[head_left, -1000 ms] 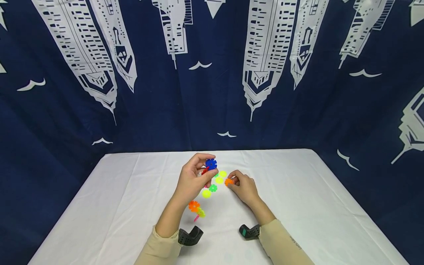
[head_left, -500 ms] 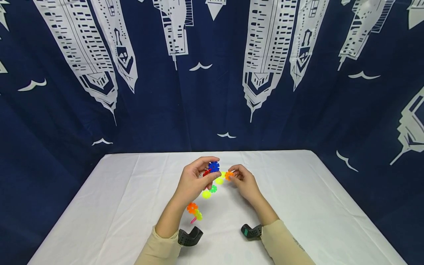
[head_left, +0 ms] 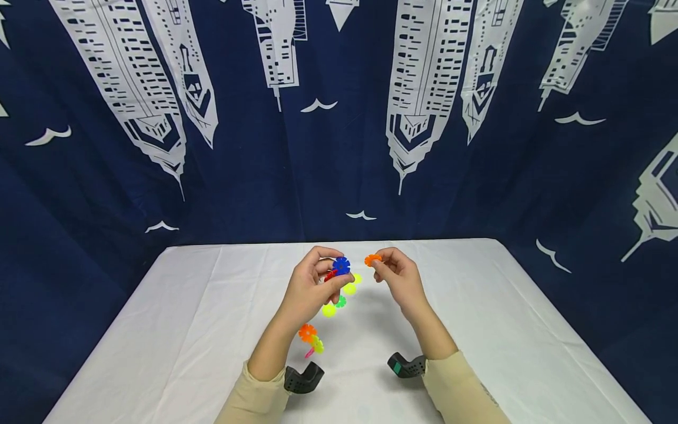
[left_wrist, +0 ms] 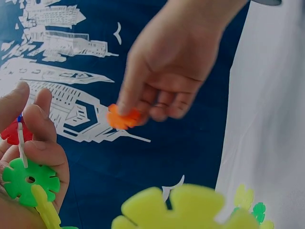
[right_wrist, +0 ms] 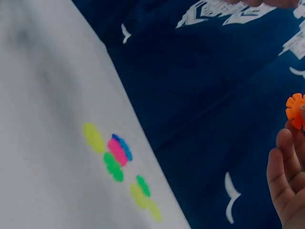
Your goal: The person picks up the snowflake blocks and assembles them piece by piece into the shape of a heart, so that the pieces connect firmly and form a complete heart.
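Left hand at frame centre, fingers curled round a cluster of notched plastic discs, blue on top, right hand just right of it pinching one orange disc, loose glossy discs on white cloth-covered table below.

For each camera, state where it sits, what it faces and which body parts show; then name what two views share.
Head: above, facing down at the white table; both hands and sleeves show.
Left wrist: by the left hand, facing the right hand.
Right wrist: faces table edge and curtain; fingertips show.
Shared: the orange piece in the right hand's grip.
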Demonstrator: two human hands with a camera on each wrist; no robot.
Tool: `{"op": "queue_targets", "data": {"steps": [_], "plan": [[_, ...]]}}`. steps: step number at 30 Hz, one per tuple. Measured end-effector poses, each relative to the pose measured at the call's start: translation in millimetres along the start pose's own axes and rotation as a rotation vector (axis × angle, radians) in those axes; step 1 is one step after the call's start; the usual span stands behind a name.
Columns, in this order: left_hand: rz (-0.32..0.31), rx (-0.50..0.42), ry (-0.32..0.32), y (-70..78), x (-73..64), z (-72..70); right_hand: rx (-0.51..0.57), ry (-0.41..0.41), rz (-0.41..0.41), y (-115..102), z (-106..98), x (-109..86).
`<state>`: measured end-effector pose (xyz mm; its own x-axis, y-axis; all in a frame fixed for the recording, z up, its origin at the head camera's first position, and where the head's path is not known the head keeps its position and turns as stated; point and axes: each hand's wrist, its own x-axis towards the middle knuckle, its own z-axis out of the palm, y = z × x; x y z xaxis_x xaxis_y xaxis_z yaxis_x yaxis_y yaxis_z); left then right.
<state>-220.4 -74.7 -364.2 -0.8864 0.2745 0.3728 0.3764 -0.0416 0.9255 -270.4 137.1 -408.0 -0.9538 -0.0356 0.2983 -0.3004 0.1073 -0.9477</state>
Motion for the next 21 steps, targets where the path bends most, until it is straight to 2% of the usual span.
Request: {"op": "queue_targets", "data": {"steps": [7, 13, 18, 21], "plan": [[-0.033, 0.039, 0.002, 0.7, -0.3, 1.2, 0.039, -0.009, -0.115, -25, -2, -8.6], [-0.046, 0.052, -0.011, -1.5, -0.3, 1.2, 0.056, 0.012, -0.277, -36, 0, -14.2], [-0.038, 0.062, -0.029, -2.8, -0.5, 2.7, 0.074, -0.023, -0.406, -45, 5, -21.1], [-0.03, 0.046, -0.044, -2.0, -1.2, 4.0, 0.05, -0.049, -0.486, -49, 10, -25.3]]}}
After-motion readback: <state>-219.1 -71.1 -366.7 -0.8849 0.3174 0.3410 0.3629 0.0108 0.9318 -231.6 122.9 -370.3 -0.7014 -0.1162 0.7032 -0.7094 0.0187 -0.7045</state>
